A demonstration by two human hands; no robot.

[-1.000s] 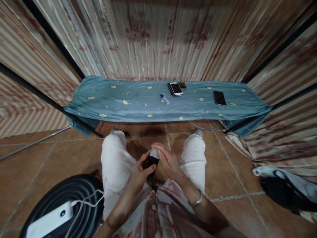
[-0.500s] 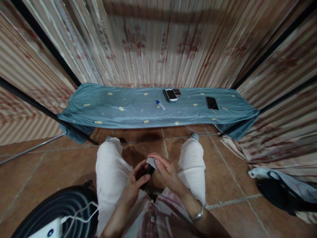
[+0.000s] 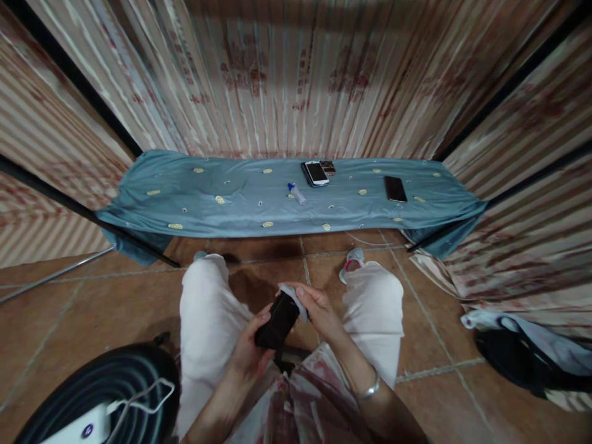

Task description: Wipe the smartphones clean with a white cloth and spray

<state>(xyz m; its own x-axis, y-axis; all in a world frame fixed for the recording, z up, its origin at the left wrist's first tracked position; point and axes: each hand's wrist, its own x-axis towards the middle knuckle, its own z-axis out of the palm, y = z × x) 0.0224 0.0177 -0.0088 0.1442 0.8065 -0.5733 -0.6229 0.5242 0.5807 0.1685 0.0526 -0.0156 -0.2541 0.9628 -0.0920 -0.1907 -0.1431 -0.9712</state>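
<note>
Between my knees, my left hand (image 3: 252, 345) grips a black smartphone (image 3: 278, 322) by its lower left side, the dark face turned up. My right hand (image 3: 318, 308) pinches a light grey cloth (image 3: 293, 295) against the phone's upper right edge. The fingers behind the phone are partly hidden. Ahead, on a shelf covered in blue-green fabric (image 3: 231, 216), lie a small clear spray bottle with a blue top (image 3: 296, 193), a white-framed phone (image 3: 317, 174) on top of a darker one, and another dark phone (image 3: 395, 189) farther right.
A small dark patterned item (image 3: 328, 167) lies beside the stacked phones. At lower left, a white power bank (image 3: 81, 427) with a white cable rests on a round black ribbed stool (image 3: 139, 370). Black poles (image 3: 78, 74) frame the shelf. A dark bag (image 3: 509, 361) lies on the tiled floor at right.
The phone in my left hand has tilted so its broad dark face shows. My right hand has shifted slightly right and down with the cloth. My right knee has moved outward.
</note>
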